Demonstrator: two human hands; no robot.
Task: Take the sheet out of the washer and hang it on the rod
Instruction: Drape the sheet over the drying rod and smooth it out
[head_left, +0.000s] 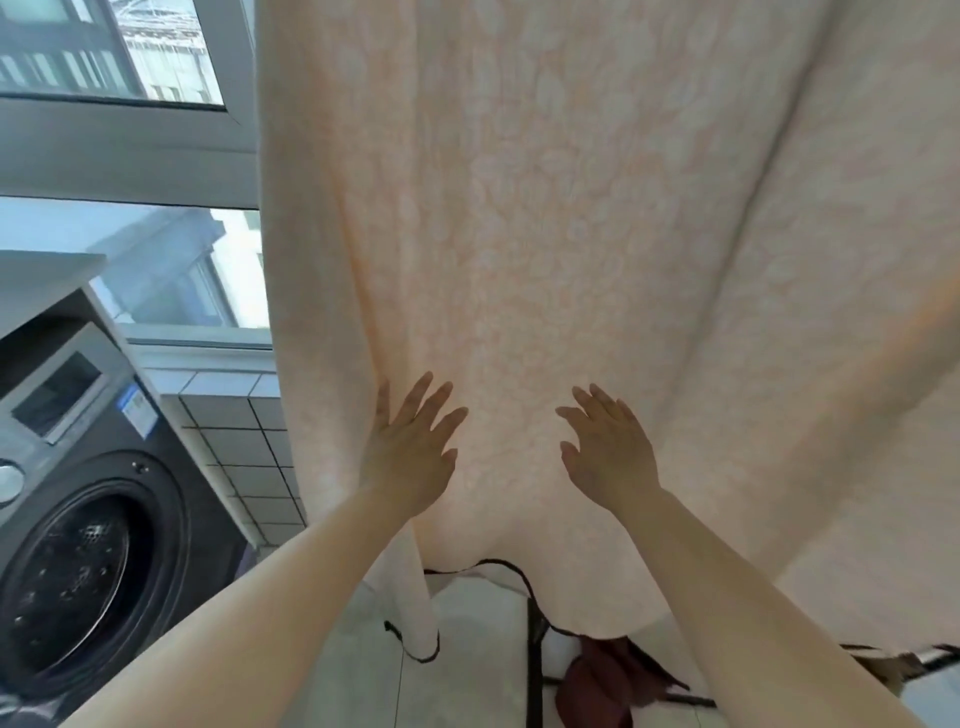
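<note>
Our left hand (410, 452) and right hand (610, 452): fingers spread, flat toward hanging sheet (545, 234), contact unclear to us. Sheet's top cut off by frame; rod unseen. Washer (78, 493) at left, door open, drum dark.

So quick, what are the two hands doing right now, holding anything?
Left hand: open, fingers spread, flat against the hanging sheet, gripping nothing.
Right hand: open, fingers spread against the sheet, gripping nothing.

Bright daylight from the window (130, 52), sheet (571, 234) backlit, soft focus, perhaps motion blur, edges bowed.
</note>
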